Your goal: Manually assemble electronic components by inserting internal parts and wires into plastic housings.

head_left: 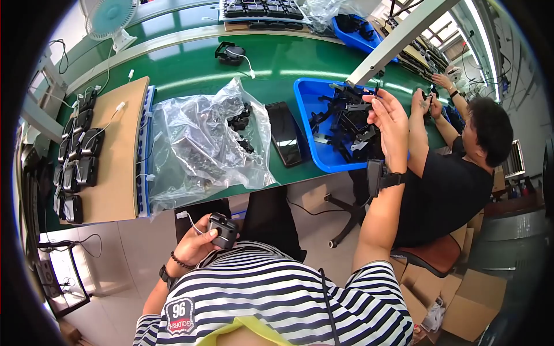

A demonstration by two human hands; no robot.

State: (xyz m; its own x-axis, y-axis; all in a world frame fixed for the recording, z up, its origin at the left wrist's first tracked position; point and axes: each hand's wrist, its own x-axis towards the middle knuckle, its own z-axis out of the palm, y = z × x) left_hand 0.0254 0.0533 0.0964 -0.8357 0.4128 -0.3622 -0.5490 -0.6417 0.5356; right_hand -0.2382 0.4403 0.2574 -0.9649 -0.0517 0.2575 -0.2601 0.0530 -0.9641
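Observation:
Close to my body, my left hand grips a small black boxy device from its left side. A white connector on a short white cable trails from it. My right hand is raised over the right side of a blue plastic bin, thumb and fingers pinched on a thin black plastic bracket, partly hidden by the fingers. Several similar black brackets lie jumbled in the bin.
On the green table lie a clear plastic bag of black parts, a dark phone and another cabled device. Cardboard with several devices stands left. A metal post rises beyond the bin; a co-worker sits right.

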